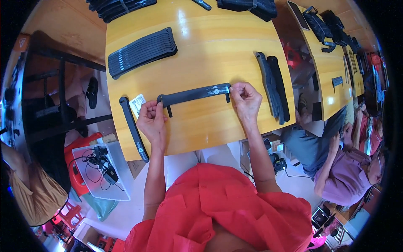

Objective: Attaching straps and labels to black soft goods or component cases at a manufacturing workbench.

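Near the worktop's (pixel 197 134) front edge, my left hand (pixel 153 121) and right hand (pixel 247 103), apart, pinch opposite ends of a black strap (pixel 189 95), long axis left-right between them, roughly along that edge.

Red short-sleeved shirt (pixel 228 197), seemingly pale trousers (pixel 220 156).

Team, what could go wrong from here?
Held strap: the left hand and right hand pinch it only at the ends, so one might slip.
Loose strap: its near end lies at the table's front edge; the left forearm could knock it off.
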`<state>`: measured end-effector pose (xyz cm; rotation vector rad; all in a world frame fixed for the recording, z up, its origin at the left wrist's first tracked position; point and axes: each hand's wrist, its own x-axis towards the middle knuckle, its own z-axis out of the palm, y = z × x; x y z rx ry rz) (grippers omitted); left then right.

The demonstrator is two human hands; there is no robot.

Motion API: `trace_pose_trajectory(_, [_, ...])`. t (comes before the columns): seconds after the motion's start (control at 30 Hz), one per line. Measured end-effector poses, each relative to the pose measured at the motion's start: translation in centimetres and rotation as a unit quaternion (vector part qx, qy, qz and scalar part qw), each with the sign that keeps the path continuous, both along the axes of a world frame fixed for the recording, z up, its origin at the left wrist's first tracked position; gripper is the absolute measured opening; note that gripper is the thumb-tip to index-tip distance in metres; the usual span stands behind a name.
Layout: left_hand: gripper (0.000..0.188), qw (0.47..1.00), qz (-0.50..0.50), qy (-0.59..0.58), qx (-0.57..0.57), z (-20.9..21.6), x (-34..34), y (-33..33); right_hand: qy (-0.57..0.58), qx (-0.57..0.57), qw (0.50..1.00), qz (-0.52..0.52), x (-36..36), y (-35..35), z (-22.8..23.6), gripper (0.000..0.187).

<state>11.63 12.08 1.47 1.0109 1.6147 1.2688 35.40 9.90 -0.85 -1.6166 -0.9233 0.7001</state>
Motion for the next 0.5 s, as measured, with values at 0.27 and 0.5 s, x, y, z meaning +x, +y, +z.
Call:
trace_pose_trajectory(0.27, [0.006, 1.0, 0.0, -0.007, 0.001, 0.06, -0.03, -0.04, -0.017, -0.003, 1.0, -0.009, -0.3, 0.09, 0.61, 0.005])
trace_pose_trajectory(0.5, [0.005, 1.0, -0.005, 0.006, 0.002, -0.22, -0.08, 0.06, -0.011, -0.004, 1.0, -0.017, -0.35, 0.14, 0.62, 0.005])
